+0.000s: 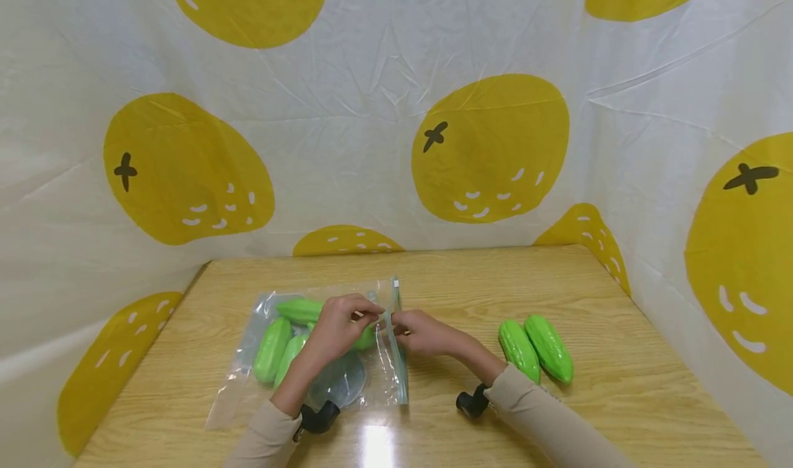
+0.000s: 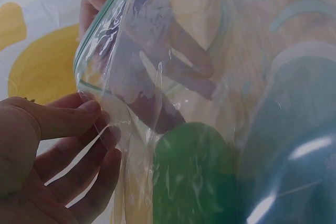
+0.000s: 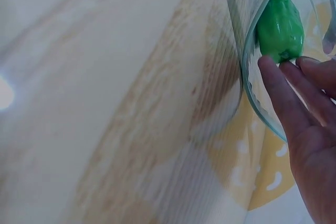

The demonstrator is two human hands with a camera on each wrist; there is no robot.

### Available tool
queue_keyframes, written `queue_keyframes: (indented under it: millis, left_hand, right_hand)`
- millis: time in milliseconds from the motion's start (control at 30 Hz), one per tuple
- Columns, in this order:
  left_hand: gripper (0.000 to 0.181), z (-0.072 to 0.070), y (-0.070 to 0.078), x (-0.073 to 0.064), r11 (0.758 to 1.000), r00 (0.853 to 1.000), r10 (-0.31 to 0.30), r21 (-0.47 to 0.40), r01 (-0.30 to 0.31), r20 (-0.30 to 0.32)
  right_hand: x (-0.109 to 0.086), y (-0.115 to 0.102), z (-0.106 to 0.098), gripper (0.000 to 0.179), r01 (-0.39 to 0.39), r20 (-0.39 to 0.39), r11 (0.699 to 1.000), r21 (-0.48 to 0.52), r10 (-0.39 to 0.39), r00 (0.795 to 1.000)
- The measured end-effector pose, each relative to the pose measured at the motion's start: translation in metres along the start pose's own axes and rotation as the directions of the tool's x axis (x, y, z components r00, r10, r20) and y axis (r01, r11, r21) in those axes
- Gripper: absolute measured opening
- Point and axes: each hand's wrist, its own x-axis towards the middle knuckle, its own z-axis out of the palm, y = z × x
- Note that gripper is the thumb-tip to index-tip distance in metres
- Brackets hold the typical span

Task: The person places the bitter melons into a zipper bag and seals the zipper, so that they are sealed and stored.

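A clear zip bag [image 1: 401, 371] lies on the table with its mouth facing right. My left hand [image 1: 334, 327] pinches the upper film by the mouth between thumb and fingers, as the left wrist view also shows. Through the mouth reaches my right hand [image 1: 427, 332]; its fingers [image 3: 283, 93] are extended, their tips at the end of a green toy cucumber [image 3: 281, 27] inside. Whether they still touch it is hard to tell. Several more green toy cucumbers [image 1: 272, 349] lie deeper in the bag, partly hidden by my left hand.
Two green toy cucumbers [image 1: 549, 349] lie side by side on the wooden table [image 1: 458, 282], right of the bag. A pale blue-grey rounded patch [image 2: 299, 129] shows on the bag. White cloth [image 1: 347, 158] with yellow fruit shapes encloses the table's back and sides.
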Motion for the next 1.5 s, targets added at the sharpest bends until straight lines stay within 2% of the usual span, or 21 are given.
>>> queue_keyframes:
  millis: [200, 333, 567, 800, 1300, 1500]
  left_hand:
    - [0.014, 0.0, 0.0, 0.001, 1.0, 1.0, -0.002, -0.009, 0.002, 0.014]
    - [0.014, 0.0, 0.001, 0.001, 1.0, 1.0, -0.006, -0.012, 0.006, 0.021]
    - [0.014, -0.001, 0.002, 0.0, 0.999, 0.999, -0.032, -0.018, 0.033, 0.034]
    - [0.014, -0.002, 0.002, 0.001, 1.0, 0.999, -0.027, -0.008, 0.027, 0.029]
    - [0.014, -0.001, 0.002, 0.0, 0.999, 0.999, -0.035, -0.019, 0.036, 0.039]
    - [0.014, -0.001, 0.003, 0.0, 0.999, 0.999, -0.032, -0.025, 0.033, 0.03]
  right_hand:
    - [-0.001, 0.002, -0.001, 0.031, 0.026, 0.029, 0.999, -0.018, -0.026, 0.999]
    - [-0.004, 0.001, -0.005, 0.033, 0.003, 0.034, 0.999, -0.032, -0.002, 0.999]
    - [-0.013, 0.001, -0.016, 0.029, -0.019, 0.024, 0.999, -0.032, 0.02, 1.0]
    - [-0.02, 0.001, -0.029, 0.034, -0.022, 0.012, 0.999, -0.041, 0.022, 1.0]
    - [-0.037, 0.001, -0.05, 0.031, -0.026, -0.023, 0.995, -0.101, 0.024, 0.999]
    - [-0.043, 0.003, -0.056, 0.031, -0.055, -0.03, 0.994, -0.099, 0.052, 0.998]
